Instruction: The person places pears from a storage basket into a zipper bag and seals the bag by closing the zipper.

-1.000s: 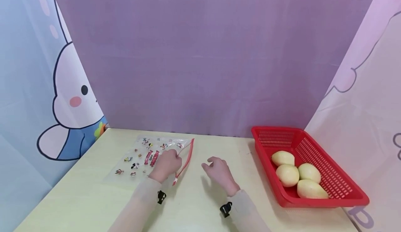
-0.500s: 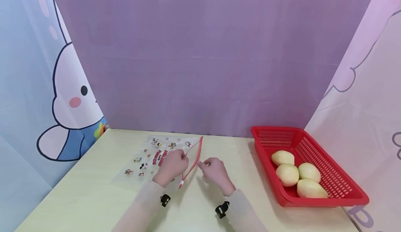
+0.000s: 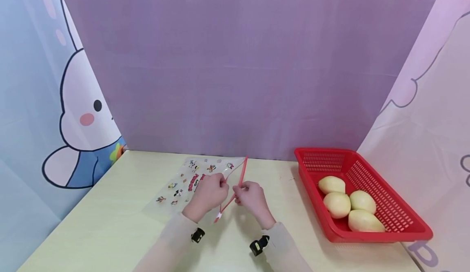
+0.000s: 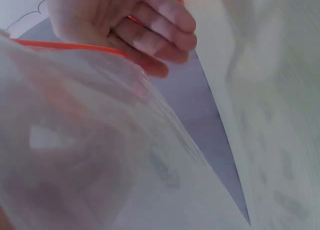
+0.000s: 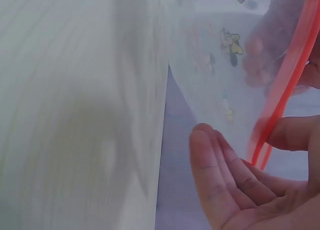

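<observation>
A clear zip bag (image 3: 172,188) printed with small cartoon figures lies on the left-centre of the table, its mouth lifted and spread apart. Red zip strips (image 5: 285,89) edge the mouth, and a white slider (image 3: 219,215) sits at the near end. My left hand (image 3: 210,190) grips the left side of the mouth with curled fingers; in the left wrist view the film largely hides it. On the right side of the mouth, my right hand (image 3: 252,199) pinches the red strip between thumb and fingers, its other fingers extended beneath in the right wrist view.
A red plastic basket (image 3: 382,237) stands to the right, holding several pale yellow fruits (image 3: 337,205). Behind the pale table (image 3: 92,206) hangs a purple cloth (image 3: 235,68), with printed cloths at both sides.
My left hand has drawn the bag to the right. My right hand has come to the bag's mouth and taken hold of the red strip, and the mouth is spread wider.
</observation>
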The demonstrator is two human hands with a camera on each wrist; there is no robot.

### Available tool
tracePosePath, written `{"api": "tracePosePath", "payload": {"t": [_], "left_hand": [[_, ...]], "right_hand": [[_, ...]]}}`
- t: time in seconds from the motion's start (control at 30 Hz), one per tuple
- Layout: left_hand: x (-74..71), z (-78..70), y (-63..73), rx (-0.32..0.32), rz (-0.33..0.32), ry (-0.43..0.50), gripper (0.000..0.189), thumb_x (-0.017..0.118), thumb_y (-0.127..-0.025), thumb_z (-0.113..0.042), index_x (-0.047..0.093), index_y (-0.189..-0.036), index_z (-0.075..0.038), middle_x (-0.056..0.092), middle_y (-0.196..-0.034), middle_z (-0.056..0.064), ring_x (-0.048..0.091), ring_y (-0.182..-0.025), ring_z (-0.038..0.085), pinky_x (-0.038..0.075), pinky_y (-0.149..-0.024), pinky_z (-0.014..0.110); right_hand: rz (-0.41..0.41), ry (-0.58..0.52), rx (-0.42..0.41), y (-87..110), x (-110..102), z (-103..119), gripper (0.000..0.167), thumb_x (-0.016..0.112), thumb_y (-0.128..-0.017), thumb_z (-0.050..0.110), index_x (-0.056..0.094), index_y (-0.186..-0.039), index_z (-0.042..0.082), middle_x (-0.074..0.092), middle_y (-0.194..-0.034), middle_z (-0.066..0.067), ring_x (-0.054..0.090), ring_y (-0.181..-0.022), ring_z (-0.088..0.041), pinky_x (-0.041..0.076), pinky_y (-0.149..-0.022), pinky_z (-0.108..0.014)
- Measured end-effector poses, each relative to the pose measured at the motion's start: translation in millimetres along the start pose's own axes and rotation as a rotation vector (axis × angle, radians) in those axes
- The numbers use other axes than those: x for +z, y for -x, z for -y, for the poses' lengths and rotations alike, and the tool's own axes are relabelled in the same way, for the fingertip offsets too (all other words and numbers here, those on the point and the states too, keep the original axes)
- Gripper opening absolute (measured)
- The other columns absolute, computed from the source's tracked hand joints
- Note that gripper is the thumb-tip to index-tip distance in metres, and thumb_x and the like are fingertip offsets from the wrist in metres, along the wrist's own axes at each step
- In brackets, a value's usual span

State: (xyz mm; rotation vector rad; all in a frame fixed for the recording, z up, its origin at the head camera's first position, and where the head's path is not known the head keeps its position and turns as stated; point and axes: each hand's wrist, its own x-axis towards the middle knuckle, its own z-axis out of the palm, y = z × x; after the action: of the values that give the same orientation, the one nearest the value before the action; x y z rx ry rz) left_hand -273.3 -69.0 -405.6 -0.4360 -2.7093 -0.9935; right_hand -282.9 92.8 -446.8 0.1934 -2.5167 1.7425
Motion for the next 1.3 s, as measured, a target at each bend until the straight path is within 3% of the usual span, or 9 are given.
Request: {"api": "tracePosePath", "payload": {"t": [0.17,0.43,0.83,1.07,1.3], "left_hand": [[2.5,-3.2,-0.3,0.024,-0.022,-0.004,0.013,0.058,-0.091,-0.009,0.060,-0.077,-0.010,0.052,-0.062,-0.002,0.047,-0.050,0.013,0.039,-0.045,0.026],[3.8,-12.4,0.7,0.063,-0.064,-0.014,0.010,0.065,-0.092,-0.008,0.062,-0.082,-0.008,0.053,-0.062,-0.003,0.047,-0.049,0.010,0.041,-0.044,0.024],[-4.7,-29.4,0.0,0.147,-0.304,-0.005,0.005,0.067,-0.089,-0.006,0.066,-0.084,-0.006,0.060,-0.068,-0.003,0.050,-0.055,0.009,0.044,-0.050,0.024],[-18.3,-36.4,-0.1,0.117,-0.386,0.105,0.006,0.067,-0.089,-0.002,0.072,-0.091,-0.003,0.067,-0.073,0.002,0.058,-0.060,0.011,0.051,-0.055,0.027],[-32.6,-35.1,-2.4,0.014,-0.362,0.282,0.015,0.068,-0.092,-0.008,0.073,-0.105,-0.003,0.069,-0.078,0.003,0.063,-0.066,0.013,0.053,-0.058,0.030]], "right_hand": [[-0.018,-0.049,-0.027,0.2,-1.9,0.6,0.015,0.067,-0.095,0.006,0.067,-0.099,-0.009,0.071,-0.077,-0.011,0.069,-0.063,-0.015,0.063,-0.062,-0.029],[-0.037,-0.071,-0.018,1.3,-7.2,7.9,0.021,0.065,-0.095,0.002,0.065,-0.110,-0.013,0.071,-0.079,-0.013,0.069,-0.061,-0.016,0.063,-0.060,-0.030],[-0.088,-0.028,-0.034,5.2,-25.3,20.8,0.021,0.064,-0.095,-0.002,0.066,-0.113,-0.013,0.070,-0.078,-0.014,0.070,-0.060,-0.018,0.062,-0.058,-0.030],[-0.143,-0.015,-0.033,6.1,-37.4,27.6,0.028,0.065,-0.094,-0.001,0.067,-0.122,-0.008,0.071,-0.082,-0.017,0.070,-0.060,-0.018,0.063,-0.061,-0.032],[-0.208,-0.022,-0.050,7.6,-50.4,33.5,0.029,0.068,-0.094,0.000,0.068,-0.122,-0.006,0.073,-0.086,-0.019,0.072,-0.062,-0.021,0.064,-0.066,-0.035]]}}
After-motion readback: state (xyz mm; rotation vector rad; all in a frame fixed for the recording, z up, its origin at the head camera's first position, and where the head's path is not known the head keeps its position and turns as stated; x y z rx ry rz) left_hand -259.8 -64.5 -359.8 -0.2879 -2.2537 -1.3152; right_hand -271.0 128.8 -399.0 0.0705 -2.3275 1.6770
